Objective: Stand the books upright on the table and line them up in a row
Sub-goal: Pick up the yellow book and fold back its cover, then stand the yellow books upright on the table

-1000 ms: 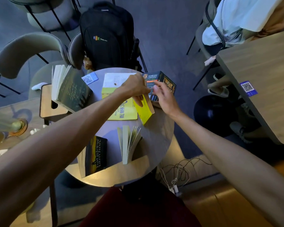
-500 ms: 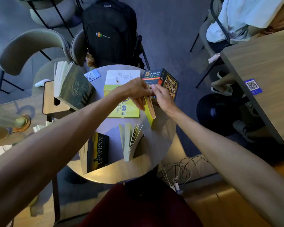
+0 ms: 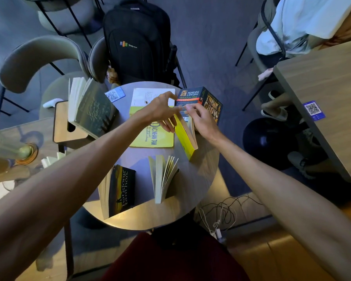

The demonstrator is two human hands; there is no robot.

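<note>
Yellow book point(image 3: 185, 136) stands on edge at two o'clock on the round table point(image 3: 199, 179), just in front of the upright blue book point(image 3: 209, 102) at one o'clock. The left hand point(image 3: 160, 111) lays loosely spread fingers against its left cover; the right hand point(image 3: 203, 120) pinches its top edge.

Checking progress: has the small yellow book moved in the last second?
Yes: the small yellow book tipped more upright, rightward off the flat yellow book.
</note>
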